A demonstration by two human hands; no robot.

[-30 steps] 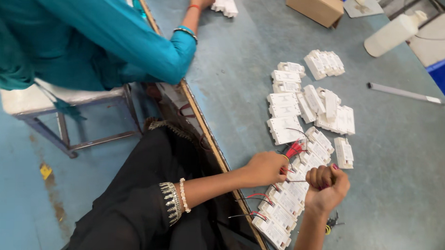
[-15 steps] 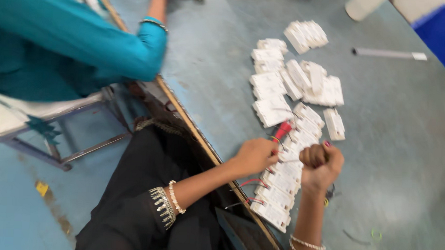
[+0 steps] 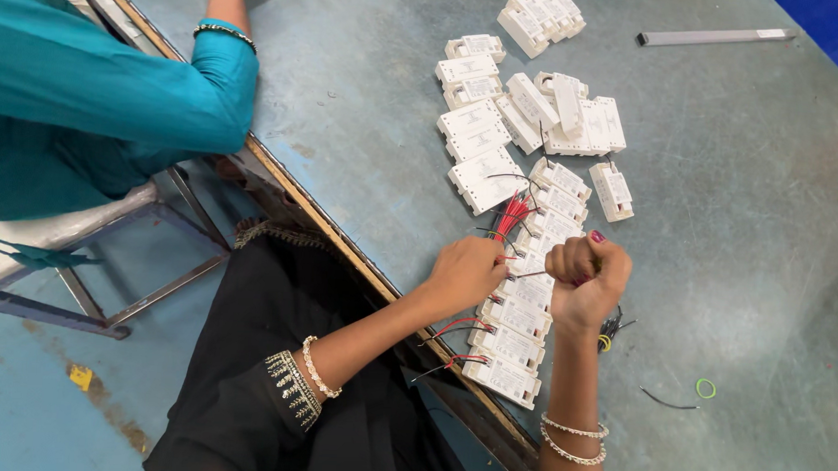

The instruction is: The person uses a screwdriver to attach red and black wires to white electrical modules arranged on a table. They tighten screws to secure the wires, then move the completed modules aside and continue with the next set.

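Note:
My left hand rests fingers-down on a row of small white electrical modules that lie near the table's front edge, and it pinches a bundle of red and black wires that sticks up from them. My right hand is a closed fist just right of the row, held above the modules; what is inside the fist is hidden. Thin red and black wires trail from the nearest modules over the table edge.
More white modules lie scattered farther back on the grey-blue table. A grey bar lies at the far right, a green rubber band near right. A co-worker's teal sleeve reaches over the table's left edge.
The view has shifted, so the modules sit higher and closer in frame. Both my hands stay at the row of modules, the left one still on the red wires.

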